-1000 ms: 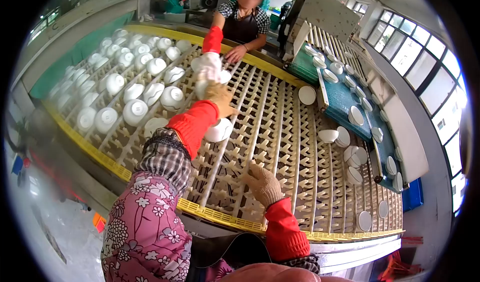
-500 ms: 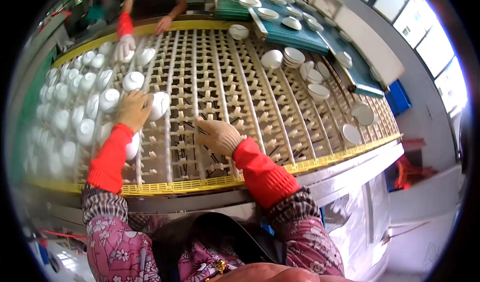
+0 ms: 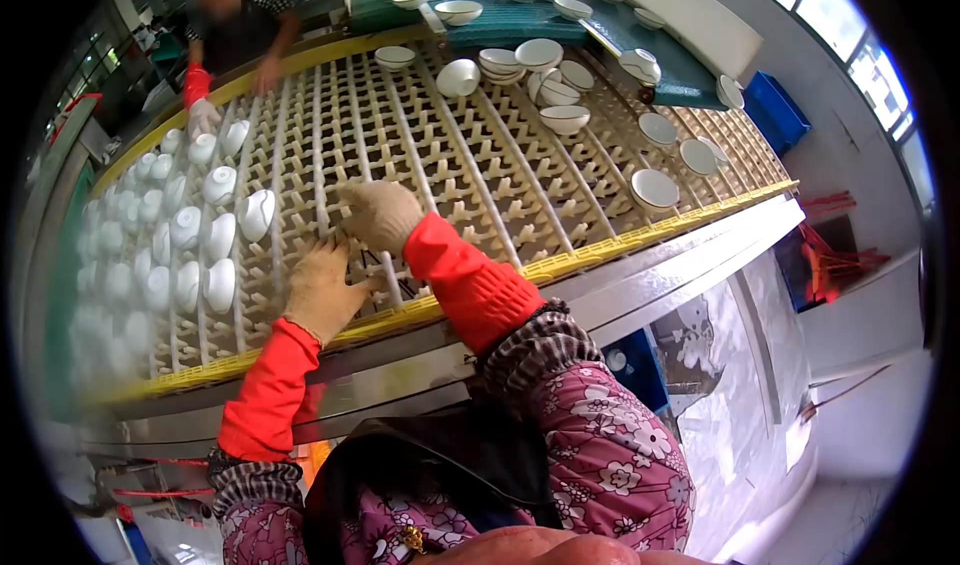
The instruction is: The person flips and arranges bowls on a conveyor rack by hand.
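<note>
Both my hands wear tan gloves and hover over the cream pegged conveyor [image 3: 480, 205]. My left hand [image 3: 325, 285] holds nothing; its thumb is spread away from the fingers. Just above and right of it, my right hand [image 3: 380, 215] is loosely bent with no bowl in it, its fingertips partly hidden. To the left, white bowls stand tilted on the pegs in rows, the nearest being one bowl [image 3: 257, 215] and another bowl [image 3: 220, 285]. Beyond my right hand lie a tilted bowl [image 3: 458, 79] and a stack of bowls [image 3: 500, 65].
A co-worker's gloved hand [image 3: 204, 117] is among the bowls at the far left. More bowls ride on a green belt [image 3: 500, 10] at the back. A yellow edge strip [image 3: 600, 243] borders the conveyor. A blue bin [image 3: 775, 110] stands at right.
My left hand has come away from the bowls, moving right toward my right hand. My right hand has shifted left and up. The view has turned, and the bowls appear shifted.
</note>
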### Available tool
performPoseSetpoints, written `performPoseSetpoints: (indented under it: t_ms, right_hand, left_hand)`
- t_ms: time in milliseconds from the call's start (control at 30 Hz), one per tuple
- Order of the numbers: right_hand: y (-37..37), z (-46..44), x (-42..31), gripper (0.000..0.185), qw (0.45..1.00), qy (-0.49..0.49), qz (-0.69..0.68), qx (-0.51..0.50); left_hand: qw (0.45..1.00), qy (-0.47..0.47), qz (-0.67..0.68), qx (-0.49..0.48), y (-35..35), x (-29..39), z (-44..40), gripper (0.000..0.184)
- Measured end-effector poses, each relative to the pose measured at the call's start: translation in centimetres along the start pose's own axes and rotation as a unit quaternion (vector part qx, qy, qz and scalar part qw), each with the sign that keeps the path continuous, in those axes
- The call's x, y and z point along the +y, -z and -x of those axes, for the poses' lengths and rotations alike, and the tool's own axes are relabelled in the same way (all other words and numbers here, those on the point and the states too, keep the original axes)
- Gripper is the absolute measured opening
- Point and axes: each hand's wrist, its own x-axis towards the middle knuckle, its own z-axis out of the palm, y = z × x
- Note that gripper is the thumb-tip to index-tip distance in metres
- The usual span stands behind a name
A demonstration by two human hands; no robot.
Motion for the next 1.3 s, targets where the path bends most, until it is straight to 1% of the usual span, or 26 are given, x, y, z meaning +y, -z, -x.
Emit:
performPoseSetpoints:
  t_ms: [33,67,133,200,300,333,367,433,567,600,667,700,733,767,800,867,900,967,1000,1033,1067,1100,1133,1233,1267,1300]
  right_hand:
    - [1.3,1.3,1.1,0.037,0.995,-0.003,-0.065,0.073]
    - [3.4,1.9,2.7,0.044,0.995,-0.057,-0.065,0.054]
    - [9.1,4.7,5.1,0.043,0.985,-0.143,0.007,0.092]
    - [14.5,8.6,9.7,0.053,0.960,-0.144,0.139,0.197]
    - [21.7,16.1,19.8,0.046,0.898,-0.176,0.311,0.257]
    - [23.6,18.7,22.1,0.045,0.876,-0.286,0.321,0.220]
    - [25.7,20.3,21.2,0.046,0.823,-0.397,0.392,0.110]
    - [26.4,23.9,25.8,0.051,0.809,-0.408,0.412,0.093]
    - [26.4,23.4,27.7,0.043,0.840,-0.340,0.416,0.080]
    - [26.6,22.4,26.1,0.041,0.867,-0.306,0.388,0.069]
    - [25.2,20.1,22.6,0.044,0.920,-0.320,0.217,0.063]
    - [24.4,18.8,20.3,0.045,0.948,-0.271,0.162,0.036]
    - [24.3,17.8,17.3,0.044,0.965,-0.263,0.001,-0.020]
    - [23.7,16.2,15.7,0.040,0.972,-0.223,0.003,-0.069]
    - [22.0,13.9,18.8,0.040,0.993,0.075,0.089,0.026]
    - [20.6,9.9,20.5,0.034,0.983,0.115,-0.045,0.139]
    - [21.1,8.5,19.1,0.028,0.948,-0.150,-0.246,0.136]
    - [22.5,5.1,21.5,0.030,0.944,-0.151,-0.193,0.221]
    - [23.5,3.3,23.4,0.047,0.955,-0.144,-0.083,0.248]
    - [25.1,2.2,24.2,0.047,0.959,-0.164,-0.060,0.223]
    - [25.0,0.7,26.3,0.051,0.946,-0.172,0.001,0.275]
    - [26.0,-0.2,26.1,0.056,0.947,-0.214,0.016,0.237]
    - [24.6,-3.8,37.1,0.057,0.932,-0.115,0.240,0.246]
    - [24.6,-6.8,41.8,0.053,0.929,-0.218,0.174,0.244]
    - [24.6,-7.5,41.5,0.065,0.921,-0.243,0.164,0.255]
    - [25.2,-6.9,35.9,0.078,0.894,-0.344,0.128,0.258]
  left_hand:
    - [1.000,0.001,0.008,0.003,-0.1,0.7,-0.3,0.063]
    - [1.000,-0.026,-0.001,-0.001,-1.1,0.0,0.0,0.058]
    - [1.000,-0.003,-0.006,-0.009,-1.7,0.1,0.5,0.055]
    - [0.998,0.051,0.019,-0.014,-1.6,0.6,0.4,0.056]
    - [0.998,0.048,-0.040,-0.004,-2.3,0.8,-0.9,0.060]
    - [0.997,0.003,-0.052,0.059,-4.0,-0.1,-1.0,0.064]
    - [0.997,0.009,-0.066,0.043,-3.9,0.7,-1.4,0.065]
    - [0.995,0.018,-0.095,0.012,-3.4,3.2,-2.8,0.067]
    - [0.988,-0.123,-0.046,0.077,-3.3,6.4,-5.4,0.076]
    - [0.991,-0.116,-0.040,0.054,-2.4,7.6,-5.8,0.078]
    - [0.990,-0.129,-0.043,0.038,-1.6,8.6,-6.1,0.087]
    - [0.988,-0.137,-0.045,0.054,-1.4,8.8,-6.3,0.088]
    - [0.986,-0.144,-0.047,0.068,-1.0,9.2,-6.4,0.089]
    - [0.984,-0.151,-0.049,0.079,-0.8,9.4,-6.4,0.090]
    - [0.980,-0.165,-0.070,0.089,-0.9,9.2,-6.5,0.091]
    - [0.977,-0.180,-0.075,0.081,-1.0,9.3,-6.6,0.091]
    - [0.976,-0.186,-0.078,0.078,-1.0,9.3,-6.6,0.092]
    - [0.984,-0.150,-0.092,0.018,-1.4,8.8,-6.5,0.078]
    - [0.989,-0.113,-0.093,-0.033,-2.2,8.3,-6.2,0.074]
    - [0.990,-0.073,-0.090,-0.082,-2.8,8.0,-6.0,0.070]
    - [0.990,-0.070,-0.100,-0.070,-3.0,7.8,-6.0,0.060]
    - [0.992,-0.064,-0.086,-0.063,-3.3,7.5,-6.0,0.060]
    - [0.994,-0.056,-0.073,-0.050,-3.8,6.9,-5.9,0.060]
    - [0.996,-0.043,-0.078,-0.029,-4.5,6.1,-5.9,0.060]
    - [0.994,-0.032,-0.088,-0.049,-4.0,6.4,-6.3,0.060]
    - [0.993,-0.022,-0.096,-0.072,-3.8,6.5,-6.4,0.061]
